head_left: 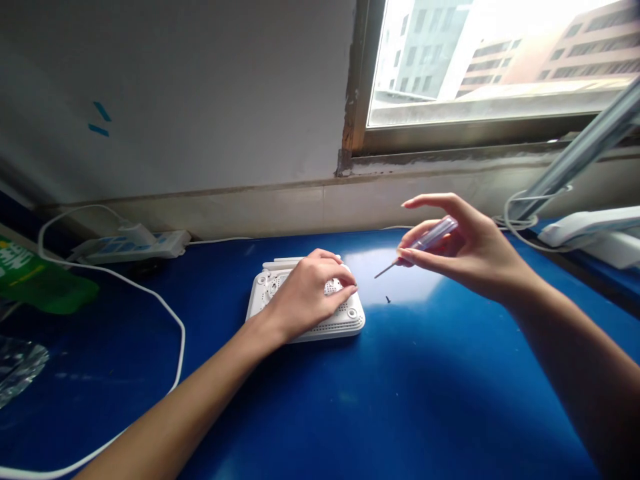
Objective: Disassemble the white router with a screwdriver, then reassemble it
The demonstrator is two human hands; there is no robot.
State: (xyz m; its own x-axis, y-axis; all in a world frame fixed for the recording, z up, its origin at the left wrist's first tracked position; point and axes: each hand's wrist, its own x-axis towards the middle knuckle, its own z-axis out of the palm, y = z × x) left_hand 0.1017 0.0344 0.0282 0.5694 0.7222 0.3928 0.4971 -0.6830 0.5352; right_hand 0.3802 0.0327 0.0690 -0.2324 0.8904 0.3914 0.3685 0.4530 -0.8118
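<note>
My left hand (310, 297) rests on a white plastic router (345, 323), its fingers curved over the top and covering the middle of it. The router lies flat with its vented side up and folded antennas along the far edge. My right hand (465, 250) hovers to the right, pinching a small screwdriver (433, 235) with a translucent lilac handle. The screwdriver's thin metal shaft points down and left, its tip above the blue tabletop (450, 400). A tiny dark screw (388, 299) lies on the table between the router and the screwdriver, touching neither.
A white power strip (127, 245) with a plugged-in white cable sits at the back left. A green package (40, 280) and crumpled foil (17, 367) lie at the left. A white device (590, 230) and a metal bar (575, 153) stand at the right, below a window (490, 63).
</note>
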